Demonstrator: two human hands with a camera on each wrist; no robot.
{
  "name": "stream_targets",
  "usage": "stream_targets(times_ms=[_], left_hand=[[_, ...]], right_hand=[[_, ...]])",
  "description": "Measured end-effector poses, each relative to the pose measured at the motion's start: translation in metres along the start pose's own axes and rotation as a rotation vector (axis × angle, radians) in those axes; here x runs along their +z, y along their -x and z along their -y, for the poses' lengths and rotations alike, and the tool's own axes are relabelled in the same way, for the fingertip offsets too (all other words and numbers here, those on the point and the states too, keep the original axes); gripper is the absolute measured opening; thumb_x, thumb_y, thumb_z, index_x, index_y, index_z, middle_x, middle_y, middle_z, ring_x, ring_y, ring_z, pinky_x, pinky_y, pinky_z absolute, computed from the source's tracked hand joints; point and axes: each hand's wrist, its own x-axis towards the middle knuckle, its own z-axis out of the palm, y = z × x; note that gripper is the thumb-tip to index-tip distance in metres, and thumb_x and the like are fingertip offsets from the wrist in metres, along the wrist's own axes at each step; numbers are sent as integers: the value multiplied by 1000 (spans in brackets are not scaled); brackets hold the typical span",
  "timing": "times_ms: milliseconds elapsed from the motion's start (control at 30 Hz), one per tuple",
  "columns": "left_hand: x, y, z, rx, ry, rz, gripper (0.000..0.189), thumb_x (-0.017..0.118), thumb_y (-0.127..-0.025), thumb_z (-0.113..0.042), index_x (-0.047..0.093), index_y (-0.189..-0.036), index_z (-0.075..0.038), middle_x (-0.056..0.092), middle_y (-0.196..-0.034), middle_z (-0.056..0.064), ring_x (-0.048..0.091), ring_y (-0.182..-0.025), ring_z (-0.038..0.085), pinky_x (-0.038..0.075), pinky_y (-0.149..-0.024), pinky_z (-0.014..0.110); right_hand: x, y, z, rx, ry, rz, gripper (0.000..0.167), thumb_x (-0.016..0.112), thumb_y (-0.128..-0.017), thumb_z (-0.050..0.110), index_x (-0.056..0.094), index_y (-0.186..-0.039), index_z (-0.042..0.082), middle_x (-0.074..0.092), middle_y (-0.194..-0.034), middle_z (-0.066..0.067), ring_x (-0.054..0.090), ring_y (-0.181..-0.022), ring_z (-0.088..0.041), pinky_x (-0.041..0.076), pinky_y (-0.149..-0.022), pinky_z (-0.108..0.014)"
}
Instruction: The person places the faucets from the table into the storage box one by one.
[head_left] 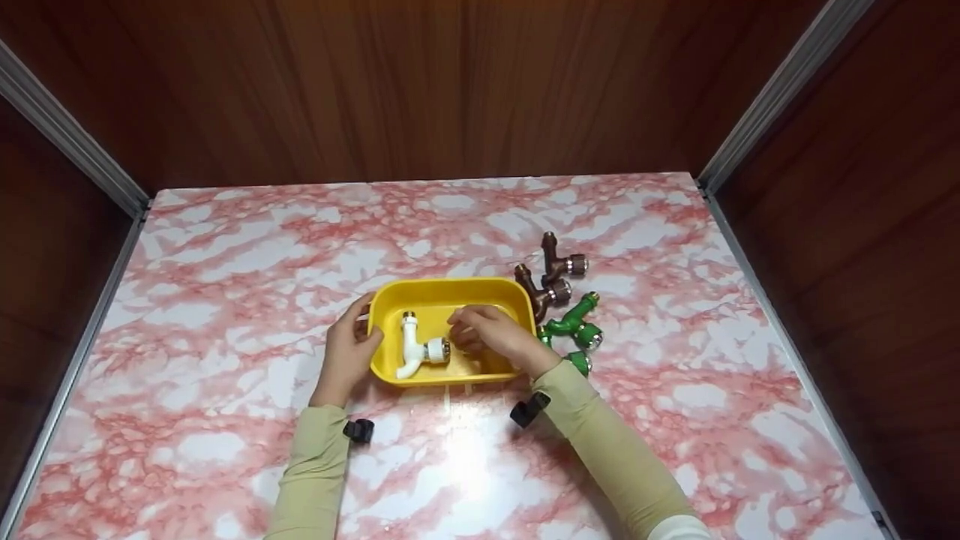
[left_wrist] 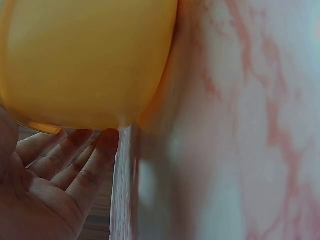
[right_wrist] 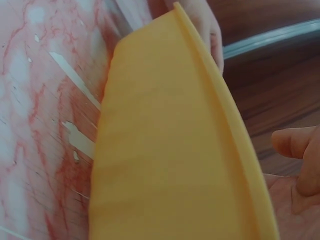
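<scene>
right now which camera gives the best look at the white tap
The head view: it looks down into the yellow tub and shows the white tap whole, with nothing in front of it. The left wrist and right wrist views show none of the tap, only the tub's outer wall.

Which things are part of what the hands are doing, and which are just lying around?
Seems part of the job:
yellow tub, held by the left hand
white tap, lying inside, near the right hand

Lying about, outside the tub:
brown taps
green taps

Those might be needed too; I can't tell.
</scene>
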Motion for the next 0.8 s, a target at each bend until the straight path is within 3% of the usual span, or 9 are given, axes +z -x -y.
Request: stream_targets(times_ms=[800], left_hand=[[0,1,0,-8,-2,15,57,55,-87,8,48,-141,-10,58,-120,15,62,-98,29,53,-79,33]], right_hand=[[-26,26,18,-83,-42,40,46,41,-103,30,50,-124,-10,47,-126,-34,46,-118,-50,39,-98,-56]])
